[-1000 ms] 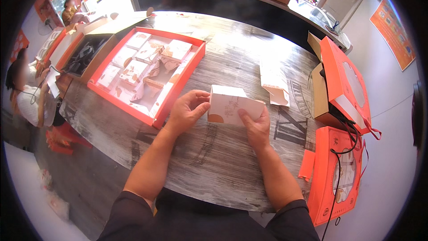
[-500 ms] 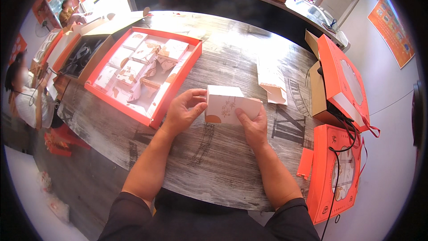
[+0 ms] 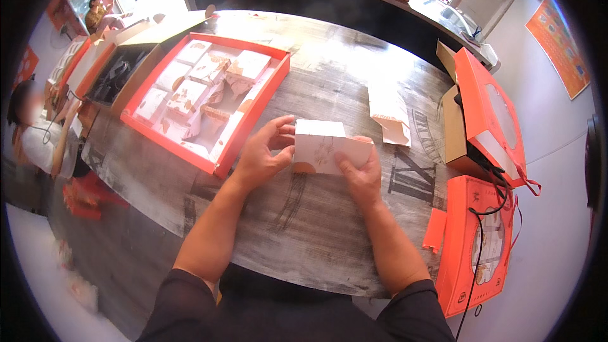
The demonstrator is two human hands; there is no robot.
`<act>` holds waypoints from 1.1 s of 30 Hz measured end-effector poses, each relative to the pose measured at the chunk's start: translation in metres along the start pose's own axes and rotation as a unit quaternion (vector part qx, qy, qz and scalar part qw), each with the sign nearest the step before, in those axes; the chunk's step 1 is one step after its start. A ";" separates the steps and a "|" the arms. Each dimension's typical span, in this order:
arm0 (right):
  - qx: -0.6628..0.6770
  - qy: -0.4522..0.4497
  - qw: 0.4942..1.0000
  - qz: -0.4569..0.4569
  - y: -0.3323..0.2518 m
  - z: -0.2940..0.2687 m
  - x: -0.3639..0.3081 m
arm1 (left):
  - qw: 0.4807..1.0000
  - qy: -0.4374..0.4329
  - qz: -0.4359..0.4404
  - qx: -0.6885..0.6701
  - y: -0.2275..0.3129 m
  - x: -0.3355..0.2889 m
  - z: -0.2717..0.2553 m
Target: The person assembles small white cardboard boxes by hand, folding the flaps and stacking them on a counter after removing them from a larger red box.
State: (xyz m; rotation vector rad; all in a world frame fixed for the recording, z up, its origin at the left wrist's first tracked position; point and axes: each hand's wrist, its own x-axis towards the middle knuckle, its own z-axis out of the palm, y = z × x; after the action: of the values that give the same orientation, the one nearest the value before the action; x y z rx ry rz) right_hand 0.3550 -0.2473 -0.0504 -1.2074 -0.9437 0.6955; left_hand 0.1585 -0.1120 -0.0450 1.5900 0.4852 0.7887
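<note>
A small white carton with an orange-brown patch is held up over the table, with a flap sticking out at its right end. My right hand grips that end, its thumb pressed on the front face and its other fingers hidden behind. At the carton's left edge is my left hand, fingers bent and apart, thumb tip close to the edge; whether it touches is hard to tell. Left of my hands lies a shallow red tray box holding several small white cartons. Another white carton, its near end open, lies beyond my right hand.
On the right stand a red gift box and another red box with a window, a black cable across them. A red strip lies beside them. Brown boxes and a person are at the left. A counter runs behind the wood-grain table.
The view has shifted slightly. My hands and the carton keep nearly the same pose; the left fingers have lifted a little. The person at the left has moved an arm.
</note>
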 end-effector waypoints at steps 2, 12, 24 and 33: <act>0.008 0.013 1.000 0.010 -0.003 0.004 0.000 | 0.999 0.024 0.005 0.025 -0.002 0.000 0.002; 0.057 0.021 0.998 0.025 0.006 -0.002 0.002 | 0.989 0.098 0.050 0.101 0.006 -0.001 -0.001; 0.211 0.029 0.974 0.073 0.010 -0.008 0.009 | 0.992 0.092 0.069 0.045 -0.002 0.005 0.008; 0.103 0.006 0.994 0.046 0.005 -0.003 0.004 | 0.898 0.158 0.204 0.357 0.008 0.004 0.003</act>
State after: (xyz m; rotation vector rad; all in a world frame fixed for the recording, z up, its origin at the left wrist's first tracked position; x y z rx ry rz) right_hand 0.3595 -0.2441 -0.0544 -1.0759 -0.7888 0.8362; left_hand 0.1622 -0.1129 -0.0361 2.3041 0.7444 1.2975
